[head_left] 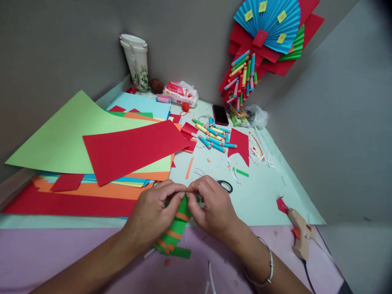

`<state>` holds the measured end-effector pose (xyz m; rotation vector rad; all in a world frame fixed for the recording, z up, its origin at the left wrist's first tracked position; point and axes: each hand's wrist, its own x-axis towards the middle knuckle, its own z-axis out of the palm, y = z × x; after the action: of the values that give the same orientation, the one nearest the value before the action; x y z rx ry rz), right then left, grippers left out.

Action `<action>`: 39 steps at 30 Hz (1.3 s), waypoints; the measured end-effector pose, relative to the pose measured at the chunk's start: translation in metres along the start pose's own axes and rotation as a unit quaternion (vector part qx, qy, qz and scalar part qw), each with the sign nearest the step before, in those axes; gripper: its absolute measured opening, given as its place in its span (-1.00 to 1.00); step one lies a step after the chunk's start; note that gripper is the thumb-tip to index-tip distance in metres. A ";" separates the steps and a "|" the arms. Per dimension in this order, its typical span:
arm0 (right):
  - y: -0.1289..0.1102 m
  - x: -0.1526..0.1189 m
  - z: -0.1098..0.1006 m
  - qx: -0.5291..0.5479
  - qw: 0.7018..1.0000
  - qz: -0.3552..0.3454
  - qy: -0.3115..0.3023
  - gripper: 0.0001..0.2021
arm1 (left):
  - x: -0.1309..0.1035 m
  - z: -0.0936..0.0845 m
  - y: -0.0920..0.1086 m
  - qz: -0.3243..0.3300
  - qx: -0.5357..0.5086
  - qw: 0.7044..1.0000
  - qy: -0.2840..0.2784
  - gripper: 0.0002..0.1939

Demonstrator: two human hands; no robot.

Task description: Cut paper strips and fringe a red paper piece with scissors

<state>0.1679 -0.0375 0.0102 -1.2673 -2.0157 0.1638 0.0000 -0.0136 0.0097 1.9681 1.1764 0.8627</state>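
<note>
Head view: with left hand and right hand pinching thumb to forefinger at the upper tip of the orange-banded green paper, above the lilac surface, probably best to press evenly without creasing lower down.

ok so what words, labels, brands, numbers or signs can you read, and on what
No text is readable.
Red-and-white packet: printing too small and blurred.
Glue gun: small mark, too blurred.
White cup: green leafy print, no readable words.
Yellow squares: any marks too small to tell.
</note>
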 end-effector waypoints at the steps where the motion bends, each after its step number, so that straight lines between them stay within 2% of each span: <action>1: 0.000 0.000 0.000 -0.001 1.000 -0.001 0.000 -0.88 | 0.000 0.000 0.000 -0.001 -0.001 1.000 0.002 -0.78; 20: 0.002 -0.002 -0.001 -0.042 0.998 -0.036 -0.027 -0.88 | 0.002 -0.002 0.005 -0.054 -0.040 0.998 -0.004 -0.80; 26: -0.001 -0.002 -0.002 -0.025 0.999 -0.033 0.001 -0.89 | 0.003 -0.003 0.004 -0.064 -0.047 0.997 0.010 -0.83; 28: -0.005 -0.001 -0.002 0.016 1.000 0.015 0.018 -0.91 | 0.002 -0.003 0.002 -0.057 -0.040 0.997 0.024 -0.83; 31: -0.012 0.001 -0.004 0.121 0.980 0.159 -0.002 -0.93 | -0.001 -0.001 -0.001 -0.015 -0.004 0.998 0.055 -0.84; 33: -0.015 0.004 -0.005 0.200 0.945 0.256 -0.029 -0.94 | -0.003 0.000 -0.002 0.023 0.021 0.997 0.073 -0.83; 35: -0.016 0.006 -0.006 0.270 0.905 0.325 -0.043 -0.94 | -0.005 0.002 -0.001 0.056 0.033 0.994 0.086 -0.83; 39: -0.014 0.009 -0.008 0.347 0.850 0.394 -0.052 -0.93 | -0.006 0.005 0.000 0.106 0.039 0.988 0.109 -0.81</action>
<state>0.1603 -0.0390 0.0273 -1.4985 -1.1784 1.2482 0.0016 -0.0200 0.0062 2.1324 1.1492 1.1825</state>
